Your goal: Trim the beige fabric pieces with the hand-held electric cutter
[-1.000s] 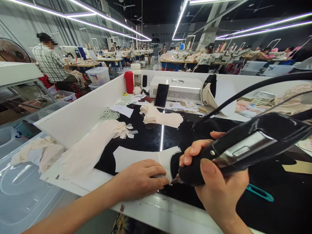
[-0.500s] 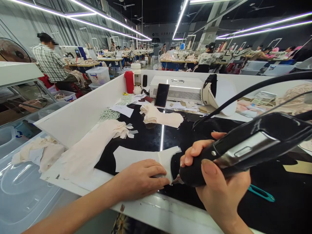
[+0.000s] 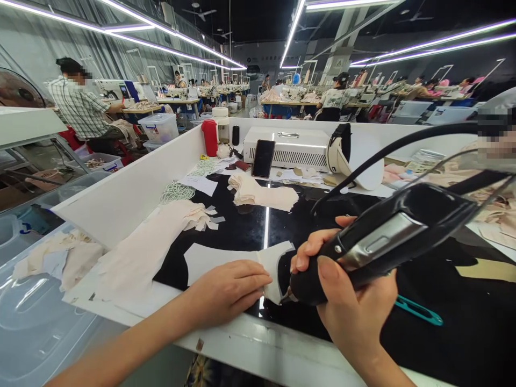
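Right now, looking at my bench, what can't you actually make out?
- Head view: the tool tip where it meets the white fabric piece, hidden by the right hand and left hand.
- The tool's cable end, cut off by the right edge.
- The teal clippers, partly behind the right hand.
- Writing on the paper slip: too small.

Bright overhead tube lights [image 3: 290, 29] streak across dark ceiling; glare stripe on glossy black table [image 3: 266, 228]; wide-angle bending at edges; foreground sharp; far background soft.
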Available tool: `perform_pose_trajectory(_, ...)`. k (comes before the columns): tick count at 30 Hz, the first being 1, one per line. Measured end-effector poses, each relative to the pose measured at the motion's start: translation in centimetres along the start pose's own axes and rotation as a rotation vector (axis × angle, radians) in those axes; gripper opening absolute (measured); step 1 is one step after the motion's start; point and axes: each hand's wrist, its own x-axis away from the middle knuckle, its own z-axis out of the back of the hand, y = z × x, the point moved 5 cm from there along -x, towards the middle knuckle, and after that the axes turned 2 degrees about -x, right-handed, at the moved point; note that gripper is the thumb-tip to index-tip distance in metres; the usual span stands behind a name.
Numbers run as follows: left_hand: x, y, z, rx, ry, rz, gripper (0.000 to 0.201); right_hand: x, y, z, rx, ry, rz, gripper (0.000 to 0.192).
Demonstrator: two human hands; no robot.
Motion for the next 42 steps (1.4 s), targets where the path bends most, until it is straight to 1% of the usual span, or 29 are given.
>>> perform_pose_trajectory(3, 0.0, -0.1, 0.1, 0.001, -0.003, 0.002, 0.029, 0.1, 0.1, -0.1, 0.007, -0.005, -0.002, 0.042)
perform_pose_trajectory(8, 0.1, -0.2, -0.1, 0.009, -0.032, -0.019, 0.025, 0.3, 0.1, -0.2, 0.042, -0.005, 0.028, 0.027)
perform_pose_trajectory(11, 0.2, -0.1, -0.1, 0.01, -0.06, -0.035, 0.022, 0.3, -0.1, -0.2, 0.032, -0.014, 0.033, 0.026)
perform_pose_trajectory(17, 0.4, 0.8, 0.7, -0.027, -0.066, -0.078, 0.021, -0.1, -0.6, 0.3, -0.038, 0.018, 0.014, 0.027)
perform_pose_trajectory(23, 0.6, 1.0, 1.4, -0.106, -0.06, -0.105, 0.021, 0.2, -0.6, 0.0, -0.054, -0.03, 0.014, 0.026)
perform_pose_trajectory(27, 0.2, 1.5, 1.4, -0.099, -0.068, -0.153, 0.021, 0.3, -0.6, -0.3, -0.063, -0.034, 0.001, 0.031)
perform_pose_trajectory(30, -0.2, 1.8, 1.0, -0.088, -0.072, -0.186, 0.02, 0.0, -0.7, -0.3, -0.032, -0.027, 0.011, 0.029)
perform_pose_trajectory(34, -0.4, 1.8, 0.7, -0.065, -0.111, -0.161, 0.016, -0.7, -0.6, 0.3, 0.025, -0.013, 0.035, 0.026)
perform_pose_trajectory(38, -0.3, 2.0, 1.0, -0.014, -0.162, -0.151, 0.018, -2.2, -0.1, 1.7, 0.087, 0.048, 0.046, 0.026)
perform_pose_trajectory(42, -1.1, 1.6, 1.5, -0.025, -0.149, -0.1, 0.02, -4.1, 0.4, 2.7, 0.077, 0.122, 0.074, 0.028)
